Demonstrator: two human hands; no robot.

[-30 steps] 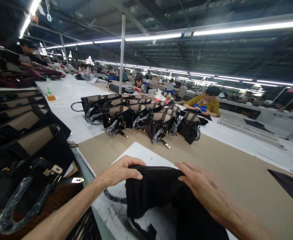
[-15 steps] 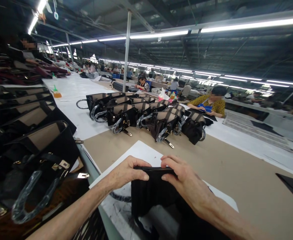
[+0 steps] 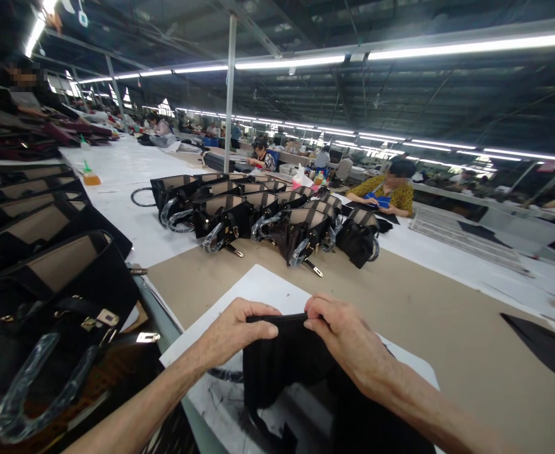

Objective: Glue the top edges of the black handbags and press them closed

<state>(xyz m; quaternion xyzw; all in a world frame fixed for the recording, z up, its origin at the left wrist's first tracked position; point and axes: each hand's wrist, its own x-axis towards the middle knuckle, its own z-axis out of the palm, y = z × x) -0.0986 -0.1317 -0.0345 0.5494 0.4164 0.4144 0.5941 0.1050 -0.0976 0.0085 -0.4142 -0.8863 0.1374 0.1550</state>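
Between my hands is a black handbag [image 3: 282, 359], its top edge held up close to me at the table's near side. My left hand [image 3: 239, 328] pinches the left part of that edge, thumb on the near face and fingers behind. Further right along the same edge, my right hand [image 3: 334, 328] pinches it between thumb and fingertips. A dark wrapped handle [image 3: 225, 374] shows at the bag's left. The bag's lower part runs into dark shadow, so its shape there is hard to make out. Under it lies a white sheet [image 3: 258, 284].
Several black handbags with wrapped handles [image 3: 258, 214] stand on the brown board [image 3: 424, 302] ahead. More bags [image 3: 74, 271] crowd the left side. A glue bottle [image 3: 91, 175] is at back left, a black piece [image 3: 542, 347] at right. A person [image 3: 386, 189] works across the table.
The view has swung slightly, so the surroundings sit further left. My right thumb and fingers have closed in on the bag's edge. My left hand keeps its pinch.
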